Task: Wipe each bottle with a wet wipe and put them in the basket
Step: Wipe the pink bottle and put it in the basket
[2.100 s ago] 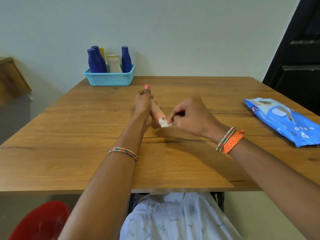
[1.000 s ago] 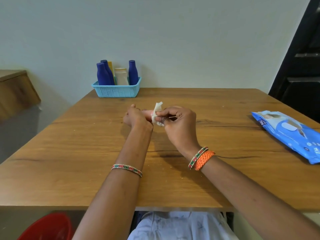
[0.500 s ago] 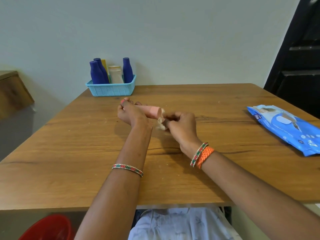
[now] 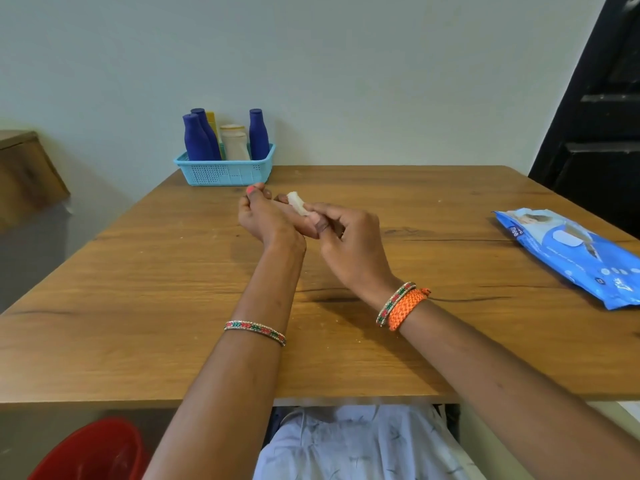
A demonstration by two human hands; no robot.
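**Last bottle under the wipe, mid-table**

Left hand (image 4: pixel 266 216) curled round a small pink bottle (image 4: pixel 250 190); only its pink end shows above the fingers, the body mostly hidden in the palm; held clear of the table (image 4: pixel 138 271), probably so all sides can be reached. Right hand (image 4: pixel 346 233) pinches a bunched white wet wipe (image 4: pixel 298 203) between thumb and fingers, pressed against the near end of the bottle; both hands touching at centre of table, well short of the basket.

Blue basket (image 4: pixel 225 173) stands at the far edge against the wall; it already holds three dark blue bottles (image 4: pixel 197 140), a yellow one and a pale beige one, all upright; judged: these are done, and the pink one is the only bottle left outside. Basket placed within arm's reach ahead-left, so the drop should need only a forward stretch of the left hand.

Wipes packet (image 4: pixel 568 251) lies flat at the right edge, well apart from the hands; blue, with white resealable flap; lettering near its upper corner reads roughly "mee", remainder too small to read. No labels legible on any bottle.

Red tub (image 4: pixel 93 452) under the table, lower left.
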